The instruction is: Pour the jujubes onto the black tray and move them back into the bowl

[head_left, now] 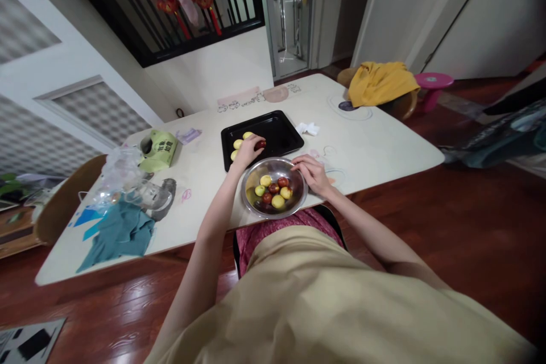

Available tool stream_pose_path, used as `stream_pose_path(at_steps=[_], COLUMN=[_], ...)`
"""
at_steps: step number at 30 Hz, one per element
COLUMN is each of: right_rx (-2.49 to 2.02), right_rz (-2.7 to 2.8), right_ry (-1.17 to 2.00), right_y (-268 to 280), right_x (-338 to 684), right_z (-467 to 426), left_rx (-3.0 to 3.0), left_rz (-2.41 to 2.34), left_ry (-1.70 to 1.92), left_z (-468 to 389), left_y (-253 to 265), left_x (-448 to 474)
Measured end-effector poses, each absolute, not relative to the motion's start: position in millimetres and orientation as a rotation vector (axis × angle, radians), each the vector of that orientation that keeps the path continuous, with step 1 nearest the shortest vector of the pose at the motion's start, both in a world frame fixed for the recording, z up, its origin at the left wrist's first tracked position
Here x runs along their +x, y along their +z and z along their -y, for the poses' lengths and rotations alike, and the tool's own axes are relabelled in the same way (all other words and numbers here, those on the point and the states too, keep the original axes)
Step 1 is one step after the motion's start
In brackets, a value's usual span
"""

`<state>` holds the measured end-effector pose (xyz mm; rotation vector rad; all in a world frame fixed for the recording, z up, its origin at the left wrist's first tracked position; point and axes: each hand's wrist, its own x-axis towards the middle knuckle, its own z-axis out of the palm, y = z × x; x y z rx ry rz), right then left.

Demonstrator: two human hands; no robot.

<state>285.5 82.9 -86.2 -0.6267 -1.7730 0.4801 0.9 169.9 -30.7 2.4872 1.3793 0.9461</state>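
Observation:
My left hand (248, 151) is over the black tray (281, 131), its fingers closed on a small dark red round fruit (260, 144). Beside that hand, several yellow fruits (238, 143) rest along the tray's left side. Close to the table's front edge stands a shiny metal bowl (251, 205) with several yellow and dark red fruits (278, 201) inside. My right hand (313, 174) grips the bowl's right rim between thumb and fingers.
A crumpled white tissue (307, 128) lies right of the tray. On the table's left are a green box (158, 149), clear plastic bags (121, 173) and a teal cloth (121, 230). A yellow cloth (381, 84) hangs over a chair at the far right.

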Motion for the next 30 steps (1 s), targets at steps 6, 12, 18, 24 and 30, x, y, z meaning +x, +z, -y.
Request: stream_pose_path(at_steps=[6,12,18,24,30], right_rx=[-0.591,-0.633,-0.620,-0.643,-0.628], right_rz=[1.749,1.763,1.768,1.785,1.779], right_ry=[0.462,0.480,0.475,0.494,0.478], right_y=[-86.5,-86.7,-86.4,-86.8,-87.9], right_x=[284.2,284.7,285.0,286.2,286.5], right_z=[-83.2,-83.8,-84.2,-84.6,-85.3], left_rx=[2.343,2.367,2.435,2.447,2.452], left_rz=[-1.206,-1.049,-1.037,-1.066,-1.121], left_ry=[1.144,0.922,0.856,0.812,0.806], left_z=[-95.5,-47.1,-47.0,-48.3,-51.6], left_y=[-5.8,-11.4,-19.3,-23.8,-30.3], left_x=[11.2,21.7,25.7,30.5,32.6])
